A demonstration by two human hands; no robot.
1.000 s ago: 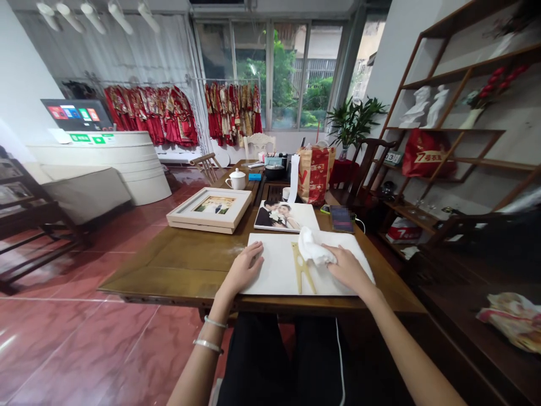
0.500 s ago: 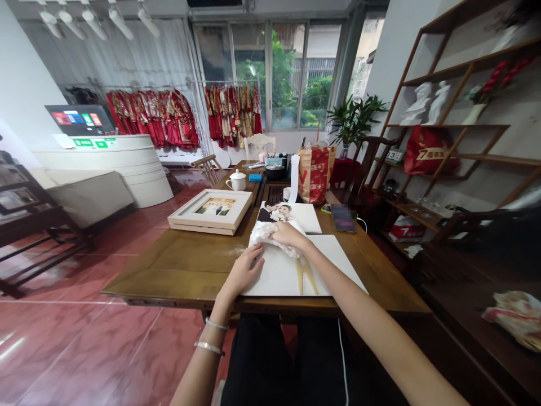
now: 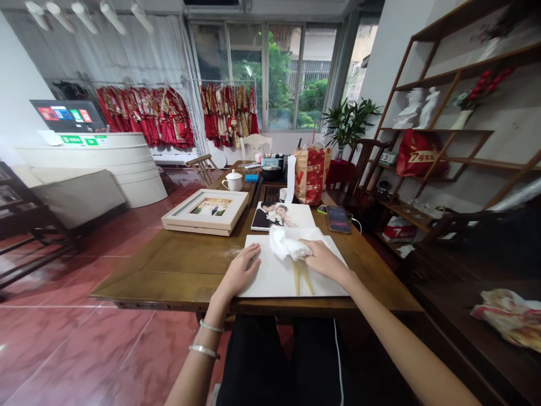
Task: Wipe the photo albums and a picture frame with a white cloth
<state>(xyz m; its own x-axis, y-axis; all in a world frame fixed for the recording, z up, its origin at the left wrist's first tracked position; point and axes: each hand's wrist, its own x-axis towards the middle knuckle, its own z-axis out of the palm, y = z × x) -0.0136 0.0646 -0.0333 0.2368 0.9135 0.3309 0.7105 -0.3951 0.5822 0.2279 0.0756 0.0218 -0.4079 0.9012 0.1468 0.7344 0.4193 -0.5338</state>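
Note:
A white board (image 3: 270, 276) lies flat at the table's front edge, with yellowish-tan strips (image 3: 301, 279) showing on its lower middle. My left hand (image 3: 243, 268) rests on the board's left edge, fingers stretched out and holding nothing. In my right hand (image 3: 323, 258) is a crumpled white cloth (image 3: 287, 243), pressed on the upper part of the board. The cloth hides part of the board and the upper ends of the strips. Just beyond lies a white panel printed with a photo of a couple (image 3: 274, 216).
Left of the board lies a pale wooden picture frame (image 3: 207, 211). Farther back stand a white lidded cup (image 3: 233, 180), a black bowl (image 3: 271, 172) and a red-and-brown paper bag (image 3: 311, 175). A phone (image 3: 338, 219) with a white cable lies at the right.
My right hand has moved to the right across the board with the cloth. My left hand has stayed at the left edge. The view has shifted slightly.

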